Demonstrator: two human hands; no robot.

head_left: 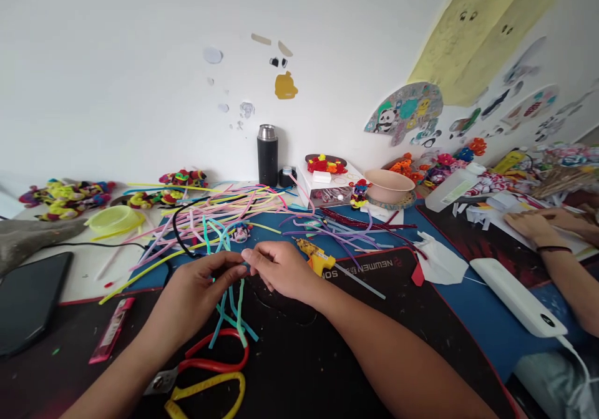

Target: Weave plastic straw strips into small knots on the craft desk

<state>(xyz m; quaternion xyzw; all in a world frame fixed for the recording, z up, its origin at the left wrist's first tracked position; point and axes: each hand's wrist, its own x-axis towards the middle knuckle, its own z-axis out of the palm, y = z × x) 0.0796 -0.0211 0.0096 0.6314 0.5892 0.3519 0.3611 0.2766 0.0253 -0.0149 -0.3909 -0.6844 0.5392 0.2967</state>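
Note:
Several teal and mint-green pipe cleaners (240,307) run above and below my two hands, over the black mat. My left hand (199,288) pinches with thumb and forefinger close to where the strands come together. Fingertip to fingertip with it, my right hand (281,269) is closed in a pinch too. The small piece between the fingertips is mostly covered; a bit of teal shows there. Below the hands lie scissors (213,365) with one red and one yellow handle. A yellow glue gun (321,259) rests just beyond my right hand.
Pink and yellow pipe cleaners (224,202) spread behind my hands. A black thermos (267,160) and a pink bowl (389,187) stand near the wall. At left lie a phone (32,300) and a pink box (112,332). A white power bank (517,297) sits near another person's arm (568,275).

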